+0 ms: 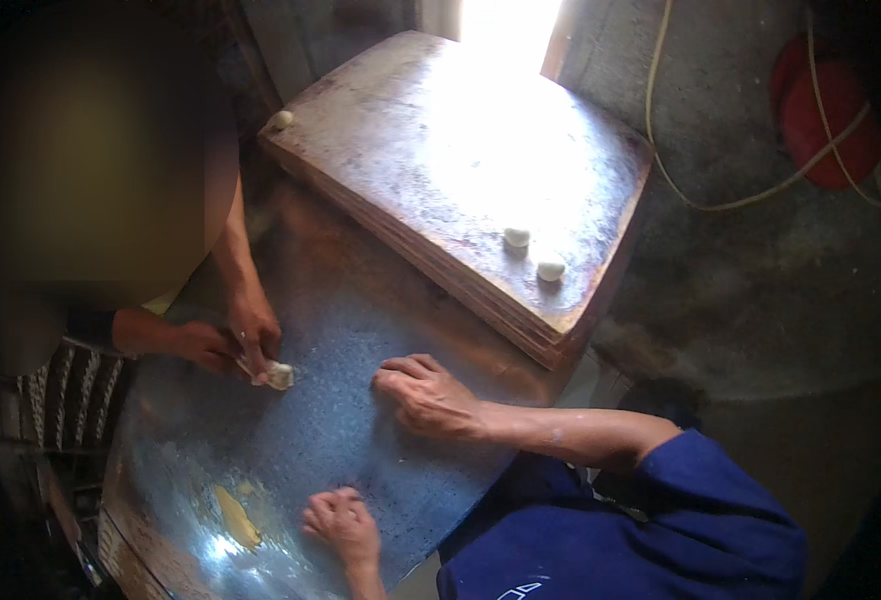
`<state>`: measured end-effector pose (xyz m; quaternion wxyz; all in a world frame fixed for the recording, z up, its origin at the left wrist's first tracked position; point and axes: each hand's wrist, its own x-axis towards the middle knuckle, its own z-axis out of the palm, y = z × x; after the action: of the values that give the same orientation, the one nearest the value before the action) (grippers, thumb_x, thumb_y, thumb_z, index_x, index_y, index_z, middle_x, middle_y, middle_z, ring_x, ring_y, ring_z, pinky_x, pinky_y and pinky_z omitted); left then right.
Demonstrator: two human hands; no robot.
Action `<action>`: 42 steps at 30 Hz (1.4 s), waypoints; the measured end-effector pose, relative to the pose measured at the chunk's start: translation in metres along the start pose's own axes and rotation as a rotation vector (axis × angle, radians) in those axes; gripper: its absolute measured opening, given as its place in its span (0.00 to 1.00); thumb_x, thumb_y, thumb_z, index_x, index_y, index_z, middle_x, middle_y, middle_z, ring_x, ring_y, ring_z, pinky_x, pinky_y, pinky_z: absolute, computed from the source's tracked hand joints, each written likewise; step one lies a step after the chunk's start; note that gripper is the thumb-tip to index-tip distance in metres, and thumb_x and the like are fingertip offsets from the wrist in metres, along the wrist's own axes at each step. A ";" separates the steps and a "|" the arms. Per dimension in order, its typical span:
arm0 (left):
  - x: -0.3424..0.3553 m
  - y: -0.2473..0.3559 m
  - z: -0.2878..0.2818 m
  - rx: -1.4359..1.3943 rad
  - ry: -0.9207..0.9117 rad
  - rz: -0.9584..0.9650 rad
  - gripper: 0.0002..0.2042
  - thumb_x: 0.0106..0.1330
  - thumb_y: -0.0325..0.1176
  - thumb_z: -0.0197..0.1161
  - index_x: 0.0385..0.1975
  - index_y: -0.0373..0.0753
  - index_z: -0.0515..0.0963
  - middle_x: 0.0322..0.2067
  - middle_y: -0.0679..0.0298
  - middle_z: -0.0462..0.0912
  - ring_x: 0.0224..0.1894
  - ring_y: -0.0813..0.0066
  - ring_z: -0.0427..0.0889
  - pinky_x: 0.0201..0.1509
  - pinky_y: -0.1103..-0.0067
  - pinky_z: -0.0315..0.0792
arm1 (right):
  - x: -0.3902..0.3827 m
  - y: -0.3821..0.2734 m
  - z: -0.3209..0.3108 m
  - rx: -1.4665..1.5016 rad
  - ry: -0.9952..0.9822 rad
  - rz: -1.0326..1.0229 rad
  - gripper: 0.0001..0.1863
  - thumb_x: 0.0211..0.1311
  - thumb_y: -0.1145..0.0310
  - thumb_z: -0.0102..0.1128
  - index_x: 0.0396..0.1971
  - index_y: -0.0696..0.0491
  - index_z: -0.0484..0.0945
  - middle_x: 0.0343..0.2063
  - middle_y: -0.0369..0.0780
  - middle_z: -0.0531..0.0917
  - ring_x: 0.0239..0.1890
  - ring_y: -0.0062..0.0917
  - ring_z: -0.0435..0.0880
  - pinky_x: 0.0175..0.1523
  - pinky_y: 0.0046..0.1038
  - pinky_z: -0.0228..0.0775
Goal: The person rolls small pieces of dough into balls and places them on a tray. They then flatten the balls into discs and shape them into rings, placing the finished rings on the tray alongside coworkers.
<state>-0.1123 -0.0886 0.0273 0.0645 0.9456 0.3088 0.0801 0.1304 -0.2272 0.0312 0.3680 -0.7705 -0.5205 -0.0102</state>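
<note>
My left hand rests low on the blue-grey tabletop, its fingers curled down against the surface. Farther away and to the right, my right hand is also closed, knuckles up and fingers bent under the palm. Whatever either hand covers is hidden beneath it. Left of my left hand lies a flat yellow patch on the tabletop. Across from my right hand, a co-worker's two hands hold a small pale lump, perhaps dough, against the table.
Behind the table a stack of wooden boards carries two white balls near its right corner and another white ball at its left corner. A pale hose and a red round object are at the far right.
</note>
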 end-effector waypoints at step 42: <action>-0.325 0.068 -0.060 -0.287 0.981 -1.417 0.14 0.67 0.32 0.65 0.22 0.34 0.70 0.18 0.62 0.70 0.20 0.76 0.66 0.26 0.73 0.63 | -0.042 -0.286 0.083 0.829 -0.986 -0.321 0.20 0.62 0.71 0.63 0.52 0.53 0.68 0.17 0.41 0.76 0.18 0.32 0.77 0.28 0.35 0.70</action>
<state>-0.3435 -0.3322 0.0616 0.0773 0.3724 0.8039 0.4573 -0.1509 -0.1589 0.1133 0.3465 -0.3925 -0.6972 0.4897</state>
